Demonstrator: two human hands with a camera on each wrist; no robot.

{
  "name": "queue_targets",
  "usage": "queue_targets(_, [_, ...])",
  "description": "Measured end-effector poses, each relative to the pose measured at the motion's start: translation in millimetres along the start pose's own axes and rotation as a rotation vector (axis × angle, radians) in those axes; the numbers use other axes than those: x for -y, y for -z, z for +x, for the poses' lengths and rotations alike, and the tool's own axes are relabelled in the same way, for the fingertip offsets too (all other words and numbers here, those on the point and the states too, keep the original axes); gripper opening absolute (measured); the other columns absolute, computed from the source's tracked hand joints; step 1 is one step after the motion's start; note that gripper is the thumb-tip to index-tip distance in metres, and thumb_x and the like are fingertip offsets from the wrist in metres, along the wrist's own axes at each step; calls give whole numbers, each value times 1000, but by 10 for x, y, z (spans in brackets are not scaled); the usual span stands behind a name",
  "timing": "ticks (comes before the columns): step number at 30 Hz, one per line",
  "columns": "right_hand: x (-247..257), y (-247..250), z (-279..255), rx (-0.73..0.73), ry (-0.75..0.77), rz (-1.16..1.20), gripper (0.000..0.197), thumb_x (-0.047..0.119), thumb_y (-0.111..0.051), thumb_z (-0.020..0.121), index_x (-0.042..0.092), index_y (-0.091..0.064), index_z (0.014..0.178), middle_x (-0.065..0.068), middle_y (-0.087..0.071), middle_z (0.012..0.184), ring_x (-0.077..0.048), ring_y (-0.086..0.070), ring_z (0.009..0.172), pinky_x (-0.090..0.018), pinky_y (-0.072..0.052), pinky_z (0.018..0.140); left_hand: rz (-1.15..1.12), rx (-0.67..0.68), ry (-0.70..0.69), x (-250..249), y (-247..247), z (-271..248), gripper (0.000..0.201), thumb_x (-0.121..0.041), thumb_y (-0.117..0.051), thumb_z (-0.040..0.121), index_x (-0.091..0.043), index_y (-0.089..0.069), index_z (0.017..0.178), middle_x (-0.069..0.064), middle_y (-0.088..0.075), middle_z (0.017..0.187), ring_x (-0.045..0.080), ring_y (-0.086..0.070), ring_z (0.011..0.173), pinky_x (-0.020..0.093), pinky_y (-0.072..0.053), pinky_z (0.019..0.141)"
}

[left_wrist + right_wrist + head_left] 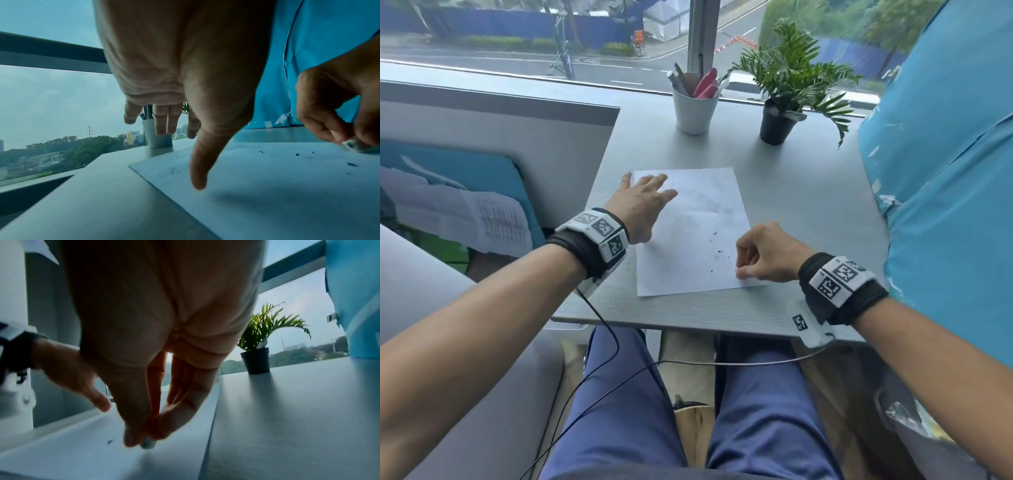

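A white sheet of paper point(695, 233) lies on the grey table point(808, 205), with faint pencil marks and dark eraser crumbs point(719, 251) on it. My left hand point(643, 202) is spread with straight fingers over the sheet's far left corner. In the left wrist view its thumb point(198, 170) points down at the paper point(277, 186); I cannot tell if it touches. My right hand point(763, 253) is curled at the sheet's near right corner and pinches a small pale eraser point(149, 443) against the paper. The eraser point(352, 143) also shows under those fingertips in the left wrist view.
A white cup point(695, 106) with pens and pink-handled scissors stands at the back by the window, a small potted plant point(779, 116) to its right. Blue fabric point(945, 171) bulges over the table's right side. A grey partition point(517, 144) borders the left. Wrist cables hang over my lap.
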State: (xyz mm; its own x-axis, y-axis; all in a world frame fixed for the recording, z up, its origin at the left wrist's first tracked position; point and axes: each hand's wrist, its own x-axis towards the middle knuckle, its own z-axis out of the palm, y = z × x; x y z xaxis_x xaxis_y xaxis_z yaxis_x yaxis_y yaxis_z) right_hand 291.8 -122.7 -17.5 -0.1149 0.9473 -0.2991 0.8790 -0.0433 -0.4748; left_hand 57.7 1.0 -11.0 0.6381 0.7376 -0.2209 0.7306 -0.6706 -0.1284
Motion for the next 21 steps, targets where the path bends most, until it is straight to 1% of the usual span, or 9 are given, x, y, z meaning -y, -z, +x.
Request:
queue_targets(2, [3,24,52,-93,1,32,12,16,-82,72,15,-71,69,1,-71,70,-13,-69,67,-33,-61,68,-80,-82,34,-72,-12,-41,66,-15,-69,82,-18,-43,142,10,-36,150,29,-36,135,49,-36,107])
queue_targets(4, [-22,51,109,-179,-18,42,12,15,-82,72,13,-71,71,0,-70,71,-13,-68,68,-34,-60,70,-221,-86,82,-187,-31,-115,57,-28,-69,86,-15,-48,138,8,-49,138,27,-46,126,44,-45,99])
queue_targets(7, [-5,-37,69,-139,-31,56,14,15,-82,73,15,-68,69,0,-69,71,-14,-67,68,-34,-61,69,-335,49,76,-357,-133,-220,80,-55,-73,79,-11,-46,141,8,-48,140,26,-46,128,41,-41,106])
queue_targets(9, [58,-125,5,-103,-16,64,15,16,-82,72,15,-68,66,0,-69,71,-14,-68,67,-34,-61,67,-378,124,18,-385,-219,-254,96,-61,-74,73,-11,-38,146,9,-36,151,27,-36,137,42,-32,114])
queue_targets(12, [150,-168,-48,-22,18,39,12,12,-81,70,12,-70,67,-3,-70,70,-17,-68,67,-35,-60,65,-402,228,-83,-299,-327,-232,114,-60,-75,73,-24,-9,158,6,7,164,24,5,151,50,-6,122])
queue_targets(14, [182,-125,-20,50,36,34,12,12,-82,70,13,-71,68,-3,-72,71,-17,-69,68,-34,-60,62,-405,211,-110,-233,-333,-200,115,-60,-77,70,-33,-7,157,5,15,163,24,14,150,52,3,121])
queue_targets(16, [170,-77,47,23,47,47,12,13,-83,71,15,-72,68,-1,-72,72,-15,-69,69,-32,-60,62,-400,137,-107,-189,-285,-175,114,-55,-81,67,-35,-12,156,4,10,164,25,8,150,52,2,121])
queue_targets(18, [154,-61,109,-57,48,56,11,11,-83,71,14,-72,68,0,-71,71,-13,-68,69,-32,-60,67,-369,49,-88,-166,-225,-156,108,-47,-83,68,-32,-20,155,4,-3,164,27,-6,150,50,-6,121])
queue_targets(21, [173,-148,109,-49,37,67,12,12,-82,71,14,-71,67,1,-71,69,-13,-68,67,-34,-61,68,-349,-59,-36,-140,-217,-146,86,-35,-79,79,-26,-33,151,2,-26,159,24,-24,145,42,-21,119])
